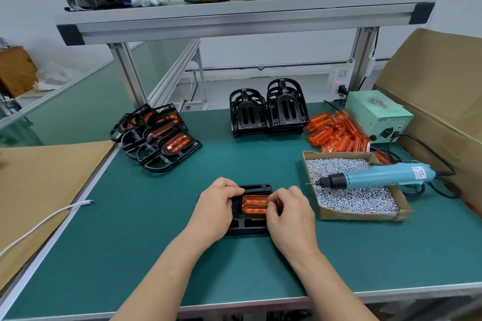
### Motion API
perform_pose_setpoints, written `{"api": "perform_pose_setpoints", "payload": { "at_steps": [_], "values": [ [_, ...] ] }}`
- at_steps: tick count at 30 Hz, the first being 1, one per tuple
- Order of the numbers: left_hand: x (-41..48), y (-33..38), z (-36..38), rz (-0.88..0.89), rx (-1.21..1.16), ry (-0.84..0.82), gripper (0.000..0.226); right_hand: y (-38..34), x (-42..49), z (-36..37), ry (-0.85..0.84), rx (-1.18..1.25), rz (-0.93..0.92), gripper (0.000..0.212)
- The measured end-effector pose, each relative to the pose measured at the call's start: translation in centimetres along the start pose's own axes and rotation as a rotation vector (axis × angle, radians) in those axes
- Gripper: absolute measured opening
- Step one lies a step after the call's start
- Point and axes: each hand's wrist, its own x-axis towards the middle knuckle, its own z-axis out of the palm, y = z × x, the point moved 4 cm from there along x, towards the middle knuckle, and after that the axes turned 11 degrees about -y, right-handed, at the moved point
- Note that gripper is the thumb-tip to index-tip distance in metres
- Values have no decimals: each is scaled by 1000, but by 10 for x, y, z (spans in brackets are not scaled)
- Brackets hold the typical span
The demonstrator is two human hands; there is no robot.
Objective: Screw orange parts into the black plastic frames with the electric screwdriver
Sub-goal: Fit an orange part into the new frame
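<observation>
A translucent orange plastic part is being seated in a flat black plastic frame on the green bench mat.
The frame's left side is gripped by the curled left hand; the part's right end is pinched by the bent fingers of the right hand. Both pieces are judged light, stiff and slick, so the frame's solid outer rim is best held. The blue electric screwdriver lies unheld on the cardboard box of screws.

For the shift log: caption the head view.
Left hand and right hand fit an orange part into a black frame; screwdriver idle on screw box.
</observation>
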Motion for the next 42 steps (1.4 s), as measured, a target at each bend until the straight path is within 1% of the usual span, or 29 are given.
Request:
{"api": "perform_pose_setpoints", "payload": {
  "at_steps": [5, 8, 11, 15, 20, 23, 26, 28, 31, 35, 39, 41, 42],
  "values": [
    [1, -3, 0, -22, -10, 24, 46, -4, 3, 1, -41, -11, -25, 7],
    [1, -6, 0, -29, -11, 22, 54, -3, 6, 0, -67, -10, -14, 7],
    [1, -8, -1, -25, -30, 11, 62, -4, 4, -1, -52, -14, 6, 6],
    [2, -12, 0, -55, -68, 13, 60, -4, 3, -1, -61, -50, -11, 5],
    [4, -16, 2, -107, -122, -10, 64, 2, 5, -2, -25, -15, 30, 7],
    [5, -18, 3, -116, -118, -9, 63, 4, 6, 0, -30, 81, 22, 9],
    [5, -17, 4, -119, -115, -14, 62, 8, 8, -6, 33, 226, 49, 14],
    [5, -17, 4, -122, -117, -19, 62, 9, 9, -7, 52, 270, 67, 16],
    [4, -16, 3, -118, -114, -25, 62, 5, 8, -3, -22, 223, 30, 14],
    [1, -11, 1, -104, -98, -22, 59, -2, 7, 5, -137, 37, -39, 8],
    [-3, -7, -1, -97, -99, -45, 57, -4, 6, 8, -148, -28, -16, 9],
    [-4, -4, -3, -56, -106, -75, 48, -7, 5, 9, -139, -50, -5, 10],
    [-5, -3, -2, -29, -100, -95, 39, -7, 5, 9, -142, -61, -2, 10]
  ]
}}
